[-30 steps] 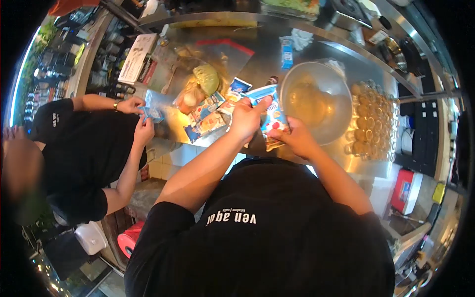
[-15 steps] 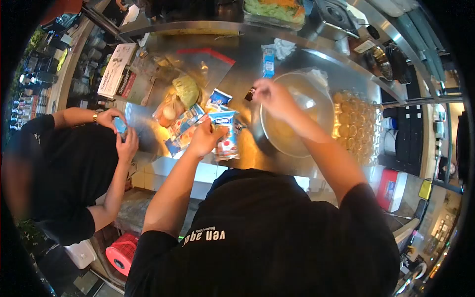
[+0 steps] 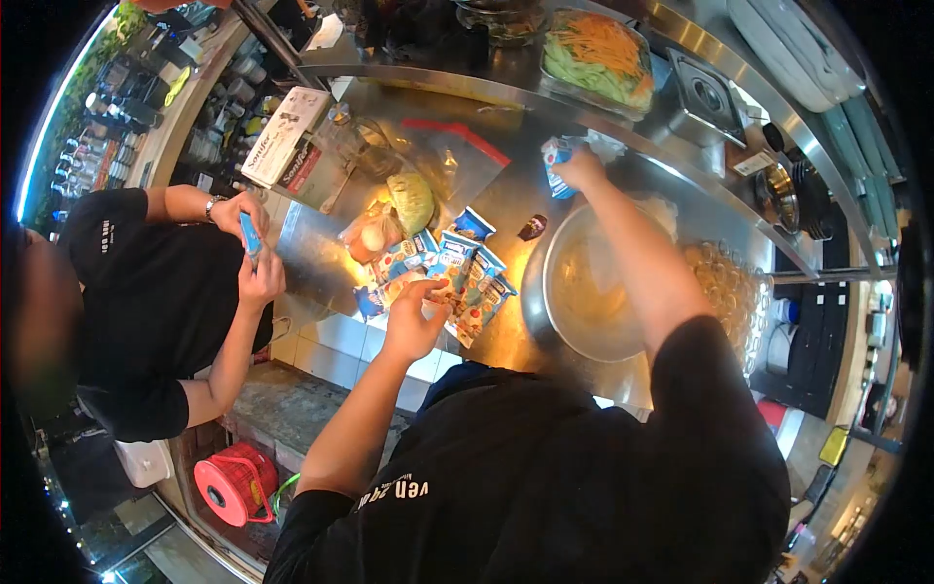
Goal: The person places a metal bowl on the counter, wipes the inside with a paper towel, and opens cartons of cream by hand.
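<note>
My right hand [image 3: 582, 171] has its fingers around a blue-and-white carton [image 3: 557, 167] at the back of the steel counter. My left hand [image 3: 416, 323] hovers by several blue-and-white food packets [image 3: 479, 282], fingers loosely bent and apart, with nothing visible in them. A small dark packet [image 3: 532, 227] lies between these packets and a wide metal bowl [image 3: 595, 326]. Left of the packets are a pale green cabbage [image 3: 412, 202] and a bag of onion-like vegetables [image 3: 373, 234].
At the left, a co-worker's hands [image 3: 255, 258] hold a small blue object. Stacked clear glasses [image 3: 725, 282] stand right of the bowl. Behind are a red-edged zip bag [image 3: 457, 161], a Sonifer box [image 3: 287, 136] and a shelf tray of shredded vegetables [image 3: 595, 63].
My left hand has let go of a packet, which now lies among the others. My right hand has moved from near the small dark packet back to the carton and taken hold of it.
</note>
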### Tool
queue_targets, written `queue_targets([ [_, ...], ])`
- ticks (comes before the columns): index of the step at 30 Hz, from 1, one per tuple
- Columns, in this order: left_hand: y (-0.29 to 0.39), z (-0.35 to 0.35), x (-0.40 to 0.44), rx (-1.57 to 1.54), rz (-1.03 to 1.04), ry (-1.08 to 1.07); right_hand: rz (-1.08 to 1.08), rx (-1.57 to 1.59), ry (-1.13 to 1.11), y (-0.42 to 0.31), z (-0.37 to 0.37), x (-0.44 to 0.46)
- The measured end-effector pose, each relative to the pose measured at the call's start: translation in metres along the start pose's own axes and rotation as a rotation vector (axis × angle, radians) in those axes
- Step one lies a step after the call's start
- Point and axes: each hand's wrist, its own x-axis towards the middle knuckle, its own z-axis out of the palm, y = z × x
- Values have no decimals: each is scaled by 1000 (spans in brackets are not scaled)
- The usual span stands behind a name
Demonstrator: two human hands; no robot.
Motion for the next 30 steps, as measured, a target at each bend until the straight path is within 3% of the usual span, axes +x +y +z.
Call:
queue_targets([
  [1,4,-3,2,-18,-115,-58,-54,138,132,-1,5,-11],
  [2,9,-4,5,-22,-121,-56,-55,133,128,-2,3,-24],
  [6,31,-2,45,-552,-160,-116,-366,689,-400,-28,-37,-126],
  [8,66,-7,69,-760,-101,-181,-410,700,-599,-50,-64,-191],
  [9,74,-9,79,-775,-82,-308,-388,710,-586,-58,-78,-215],
  [11,113,-27,91,-758,-102,-597,-579,533,-472,-65,-98,-252],
  [12,118,-28,93,-760,-86,-630,-554,535,-445,-63,-97,-266],
  [14,127,-26,96,-807,-161,-432,-404,1069,-90,-55,-98,-288],
  [15,130,-18,96,-855,-7,-288,-446,972,10,-48,-97,-296],
  [18,158,-18,83,-901,-31,-396,-257,1168,-13,-44,-95,-328],
  [20,162,-16,81,-711,72,-463,-315,1063,56,-33,-98,-331],
  [22,154,-17,85,-439,57,-761,-297,1095,-76,-29,-102,-338],
  [24,150,-12,83,-507,73,-784,-312,1041,-62,-27,-106,-342],
  [27,149,-8,72,-951,-86,-742,-264,1231,-138,-42,-115,-349],
  [28,149,-6,67,-949,-85,-744,-311,1262,50,-53,-116,-354],
  [29,152,-3,60,-1145,-192,-710,-357,1288,237,-61,-116,-357],
  [30,152,-3,55,-1338,-302,-666,-357,1291,234,-65,-116,-356],
])
